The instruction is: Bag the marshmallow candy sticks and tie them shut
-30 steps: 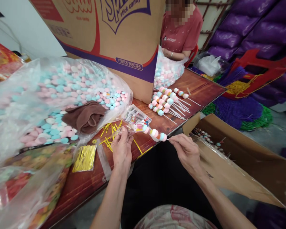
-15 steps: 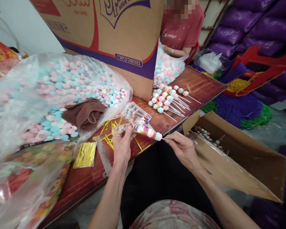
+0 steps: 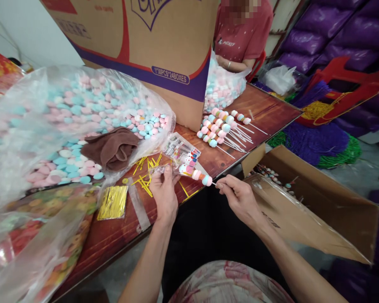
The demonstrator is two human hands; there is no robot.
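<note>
My right hand pinches the white stick of a marshmallow skewer, strung with pink, blue, white and orange pieces. The skewer points left over the table's front edge. Between thumb and fingers, my left hand grips a clear plastic bag, and the skewer's far end appears to lie inside it. Just behind lie flat printed clear bags. Loose gold twist ties are scattered beside my left hand, with a pack of gold twist ties farther left.
A pile of marshmallow skewers lies at the table's right. A large clear sack of marshmallows and a brown cloth cover the left. Behind stands a tall cardboard box; a person sits beyond. An open carton stands at right.
The skewer has shifted slightly left, toward my left hand. My right hand still pinches the stick and my left hand still grips the bag. The view has tilted a little.
</note>
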